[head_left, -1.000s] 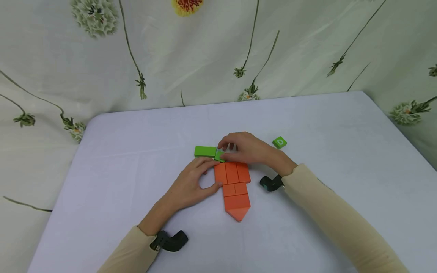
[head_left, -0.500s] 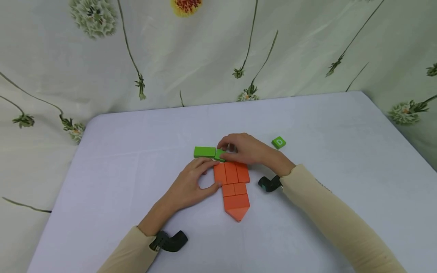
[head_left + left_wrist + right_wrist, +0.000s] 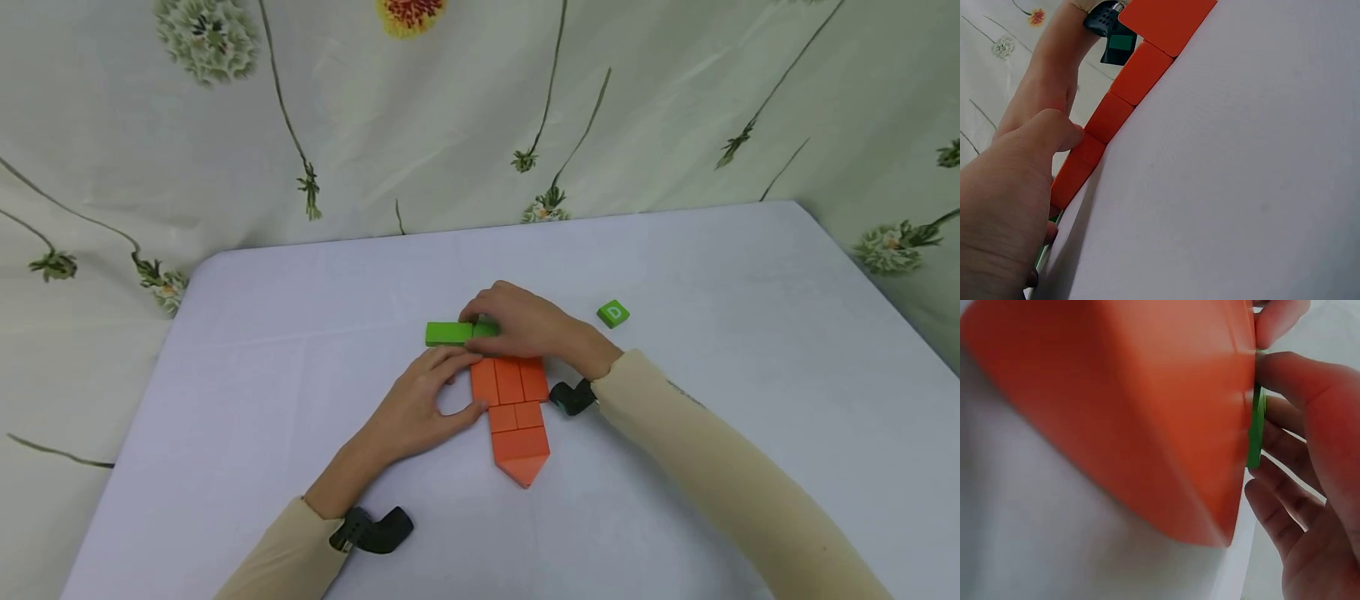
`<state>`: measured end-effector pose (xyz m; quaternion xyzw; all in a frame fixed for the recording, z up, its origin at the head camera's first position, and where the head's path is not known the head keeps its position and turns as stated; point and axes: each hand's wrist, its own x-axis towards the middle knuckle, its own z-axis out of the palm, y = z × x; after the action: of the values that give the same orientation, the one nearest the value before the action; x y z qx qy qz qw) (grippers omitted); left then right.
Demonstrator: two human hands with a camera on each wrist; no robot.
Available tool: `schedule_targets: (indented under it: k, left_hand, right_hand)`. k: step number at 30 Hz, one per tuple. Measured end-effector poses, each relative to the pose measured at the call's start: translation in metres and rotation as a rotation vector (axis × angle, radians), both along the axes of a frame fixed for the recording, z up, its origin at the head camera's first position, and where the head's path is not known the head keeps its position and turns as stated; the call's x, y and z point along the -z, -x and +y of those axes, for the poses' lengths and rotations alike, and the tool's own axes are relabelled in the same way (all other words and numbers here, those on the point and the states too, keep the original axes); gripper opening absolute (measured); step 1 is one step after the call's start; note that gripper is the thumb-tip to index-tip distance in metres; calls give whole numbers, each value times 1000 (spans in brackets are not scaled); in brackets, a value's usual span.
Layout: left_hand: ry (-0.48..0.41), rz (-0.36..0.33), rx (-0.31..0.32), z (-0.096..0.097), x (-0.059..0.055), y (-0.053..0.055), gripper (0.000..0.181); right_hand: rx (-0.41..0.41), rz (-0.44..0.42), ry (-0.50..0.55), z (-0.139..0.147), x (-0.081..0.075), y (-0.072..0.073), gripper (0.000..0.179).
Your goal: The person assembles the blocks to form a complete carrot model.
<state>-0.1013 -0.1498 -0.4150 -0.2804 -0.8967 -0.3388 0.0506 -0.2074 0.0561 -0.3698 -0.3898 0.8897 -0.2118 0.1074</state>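
Observation:
In the head view my right hand curves over a short green block, thumb along the near side and fingers at the far side. A longer green block lies end to end with it on the left. Below them sits a flat figure of orange blocks, tapering to a point toward me. My left hand brackets its left block, index finger at the far edge, thumb at the near corner. The left wrist view shows the left thumb against the orange side. Green also shows beside the right fingers in the right wrist view.
A green block marked D lies apart to the right of the hands. White cloth covers the table, with a flowered curtain behind it. Each wrist carries a dark camera mount, the left one near the table's front.
My right hand has shifted left along the green blocks, its thumb now at the joint between them. The short green block now lines up straighter with the long one. My left hand stays put.

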Motion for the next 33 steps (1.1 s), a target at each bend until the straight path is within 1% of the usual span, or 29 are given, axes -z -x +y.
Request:
schedule_targets:
  k: [2, 8, 14, 19, 22, 25, 28, 33]
  left_hand:
    - [0, 3, 3, 0, 0, 0, 54]
    - [5, 4, -1, 2, 0, 1, 51]
    - [9, -8, -10, 1, 0, 0, 52]
    - [12, -1, -9, 1, 0, 0, 52]
    - [15, 3, -9, 0, 0, 1, 52]
    - [20, -3, -11, -1, 0, 0, 53]
    - [26, -12, -15, -1, 0, 0, 54]
    - [27, -15, -18, -1, 0, 0, 54]
  right_hand:
    - [18, 10, -21, -1, -2, -1, 32]
    - [120, 39, -31, 7, -5, -1, 38]
    - [159, 64, -36, 15, -4, 3, 40]
    - [164, 65, 40, 26, -7, -1, 37]
    - [154, 56, 103, 35, -9, -7, 36]
    - [143, 38, 140, 43, -9, -14, 38]
    - [139, 17, 134, 52, -6, -21, 38]
    - [146, 5, 126, 62, 3, -27, 36]
